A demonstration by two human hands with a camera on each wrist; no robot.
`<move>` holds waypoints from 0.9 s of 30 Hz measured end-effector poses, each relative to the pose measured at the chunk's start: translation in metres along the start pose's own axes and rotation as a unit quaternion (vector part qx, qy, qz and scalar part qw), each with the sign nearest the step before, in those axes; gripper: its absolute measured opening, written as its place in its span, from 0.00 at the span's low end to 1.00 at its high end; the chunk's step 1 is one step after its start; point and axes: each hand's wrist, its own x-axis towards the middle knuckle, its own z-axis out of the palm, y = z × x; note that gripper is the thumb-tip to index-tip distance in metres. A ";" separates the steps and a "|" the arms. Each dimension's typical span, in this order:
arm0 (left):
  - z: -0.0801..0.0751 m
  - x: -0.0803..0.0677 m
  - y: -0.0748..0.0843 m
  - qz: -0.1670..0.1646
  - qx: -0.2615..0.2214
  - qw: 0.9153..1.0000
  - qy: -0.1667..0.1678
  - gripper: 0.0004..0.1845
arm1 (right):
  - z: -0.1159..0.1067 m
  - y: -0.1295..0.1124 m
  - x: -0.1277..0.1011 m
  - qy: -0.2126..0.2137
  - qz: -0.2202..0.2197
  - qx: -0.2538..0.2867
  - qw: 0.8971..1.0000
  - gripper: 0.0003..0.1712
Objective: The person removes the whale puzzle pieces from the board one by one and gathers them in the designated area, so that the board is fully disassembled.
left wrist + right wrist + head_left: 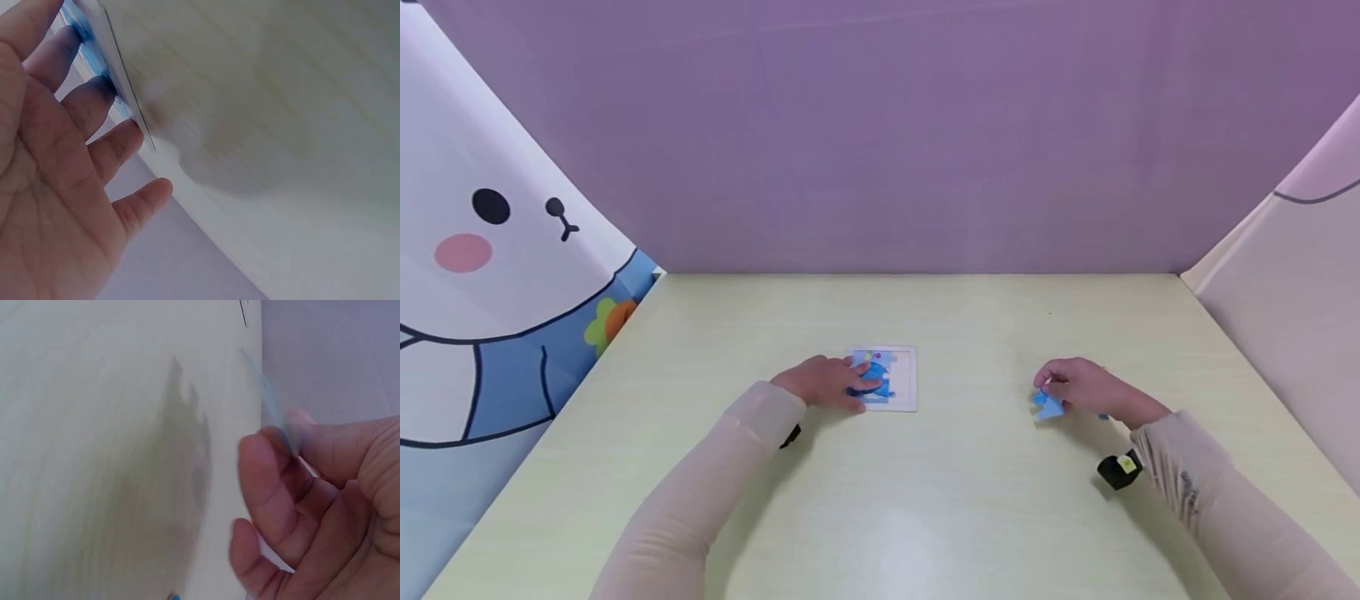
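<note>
blue puzzle piece [1048,406] pinched in right hand [1086,388], just above table [970,500], well apart from puzzle board [901,377]. board pressed by flat, uncurled left hand [827,382] fingers. risk: piece dropped if pinch loosened; board shifted if pressure eased.

Both arms wear long, close-fitting sleeves of thin, pale beige fabric, the left sleeve [700,500] ending at the wrist in a soft gathered cuff. The right sleeve [1217,508] carries a small dark printed marking just behind its cuff. Under each wrist sits a small black device [1118,469], the right one showing a pale yellow-green patch. Both hands are bare, without rings.
</note>
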 end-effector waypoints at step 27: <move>-0.002 0.001 0.003 -0.010 0.004 1.000 -0.008 0.30 | -0.033 0.024 -0.027 -0.031 -0.009 -0.057 0.998 0.12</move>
